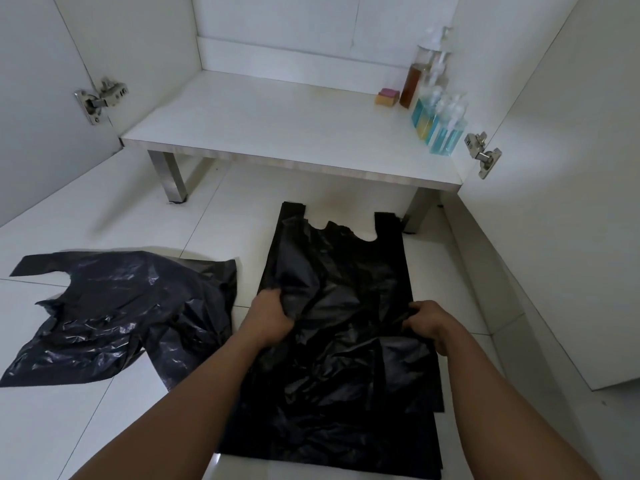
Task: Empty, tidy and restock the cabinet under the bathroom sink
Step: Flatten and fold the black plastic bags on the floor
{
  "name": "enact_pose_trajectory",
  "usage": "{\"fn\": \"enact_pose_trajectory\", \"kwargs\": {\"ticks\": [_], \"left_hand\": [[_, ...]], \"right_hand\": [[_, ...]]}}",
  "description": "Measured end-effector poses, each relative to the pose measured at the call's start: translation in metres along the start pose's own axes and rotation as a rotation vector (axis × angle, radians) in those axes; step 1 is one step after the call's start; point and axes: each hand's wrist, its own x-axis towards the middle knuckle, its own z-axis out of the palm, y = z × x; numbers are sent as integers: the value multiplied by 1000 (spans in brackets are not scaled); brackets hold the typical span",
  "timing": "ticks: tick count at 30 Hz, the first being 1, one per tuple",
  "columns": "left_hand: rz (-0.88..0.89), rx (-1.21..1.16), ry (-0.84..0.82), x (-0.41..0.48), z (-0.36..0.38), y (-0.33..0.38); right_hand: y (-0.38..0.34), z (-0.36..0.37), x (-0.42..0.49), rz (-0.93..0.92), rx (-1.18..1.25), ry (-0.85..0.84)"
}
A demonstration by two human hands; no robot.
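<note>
Home bathroom, view into open white cabinet (346,39). Pump bottles (438,124) and sponge (387,97) at cabinet's right side; door hinges (102,97) at its edges; glossy white floor tiles (104,209) before it.

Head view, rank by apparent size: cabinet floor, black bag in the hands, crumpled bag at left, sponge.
1. Gripped bag: largest, though it lies nearest the camera, which inflates it.
2-3. Cabinet floor and crumpled bag: look alike, so not ranked.
4. Sponge: smallest by far.
</note>
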Motion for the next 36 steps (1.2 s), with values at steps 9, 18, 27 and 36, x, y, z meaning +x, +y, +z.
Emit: {"fn": "enact_pose_trajectory", "kwargs": {"ticks": [9,18,27,36], "left_hand": [[-157,-62,41,2,3,-11],[-230,-1,69,-17,-6,-32],[-220,164,13,-27,1,-35],[247,483,243,-47,16,-27]], "right_hand": [[-1,14,-6,-20,-158,8],[24,5,-12,298,-255,-108],[30,12,-10,320,-352,-74],[32,32,-25,-263,-322,526]]}}
